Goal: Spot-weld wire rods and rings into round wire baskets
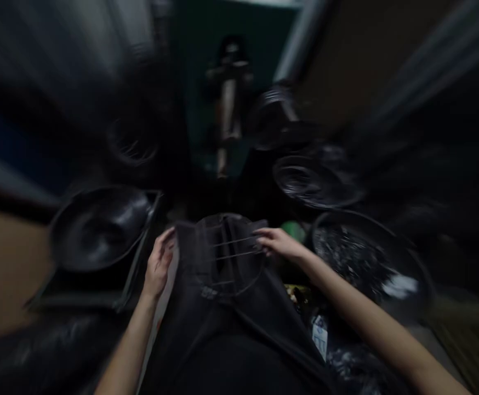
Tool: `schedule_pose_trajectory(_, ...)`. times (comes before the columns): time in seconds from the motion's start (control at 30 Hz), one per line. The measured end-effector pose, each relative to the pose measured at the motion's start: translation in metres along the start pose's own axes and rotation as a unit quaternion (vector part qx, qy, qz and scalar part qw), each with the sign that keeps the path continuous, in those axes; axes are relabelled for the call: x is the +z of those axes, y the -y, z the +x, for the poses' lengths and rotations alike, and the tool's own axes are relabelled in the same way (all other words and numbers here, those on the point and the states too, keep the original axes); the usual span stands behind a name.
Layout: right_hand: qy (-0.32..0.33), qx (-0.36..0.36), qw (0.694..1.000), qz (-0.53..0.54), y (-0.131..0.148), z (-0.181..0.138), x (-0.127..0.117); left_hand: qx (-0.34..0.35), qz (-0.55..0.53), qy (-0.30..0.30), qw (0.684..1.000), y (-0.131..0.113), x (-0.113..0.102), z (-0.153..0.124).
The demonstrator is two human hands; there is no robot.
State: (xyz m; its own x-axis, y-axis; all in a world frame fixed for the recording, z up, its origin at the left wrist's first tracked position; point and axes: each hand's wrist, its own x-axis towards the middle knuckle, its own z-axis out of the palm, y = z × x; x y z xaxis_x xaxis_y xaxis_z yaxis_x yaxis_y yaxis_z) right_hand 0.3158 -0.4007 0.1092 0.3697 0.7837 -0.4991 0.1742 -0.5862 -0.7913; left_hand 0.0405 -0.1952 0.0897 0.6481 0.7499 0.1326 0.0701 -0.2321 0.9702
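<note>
The view is dark and smeared by motion. A round wire rack [227, 255] lies in the middle on a dark cloth or bag [239, 318] that runs toward me. My left hand [159, 262] curls its fingers round the left edge of the dark cloth beside the rack. The fingers of my right hand [278, 243] are pinched on the rack's right rim.
A black wok [100, 225] sits on a dark tray [135, 274] at left. At right lie a large black pan [366, 258] with pale residue and a round pan [313, 181] behind it. A green object [292, 229] shows beside my right hand. Packets [319, 334] lie near my right forearm.
</note>
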Motion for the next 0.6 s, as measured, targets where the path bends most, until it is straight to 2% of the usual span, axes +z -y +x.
schedule_pose_trajectory(0.07,-0.104,-0.021,0.993,-0.058,-0.011,-0.009,-0.039,-0.051,-0.027,0.083,0.995,0.013,0.034,0.024)
schedule_pose_trajectory(0.13,-0.228,-0.101,0.956,-0.157,0.004,-0.003,-0.083,-0.081,0.008,0.125,0.989,0.016,0.057,0.034)
schedule_pose_trajectory(0.23,-0.427,-0.203,0.84,-0.266,0.066,0.023,-0.162,-0.121,0.04,0.096,0.987,0.011,0.077,0.033)
schedule_pose_trajectory(0.3,-0.504,-0.204,0.771,-0.332,0.118,0.051,-0.21,-0.124,0.031,0.06,0.99,0.008,0.084,0.033)
schedule_pose_trajectory(0.37,-0.521,-0.173,0.736,-0.395,0.163,0.083,-0.245,-0.105,0.023,0.028,0.994,0.008,0.087,0.035)
schedule_pose_trajectory(0.43,-0.496,-0.133,0.729,-0.453,0.192,0.113,-0.265,-0.088,0.021,0.012,0.996,0.011,0.087,0.038)
schedule_pose_trajectory(0.53,-0.444,-0.08,0.723,-0.524,0.209,0.147,-0.275,-0.072,0.014,0.016,0.997,0.015,0.084,0.042)
schedule_pose_trajectory(0.6,-0.419,-0.064,0.708,-0.565,0.213,0.158,-0.277,-0.064,0.009,0.023,0.998,0.017,0.081,0.044)
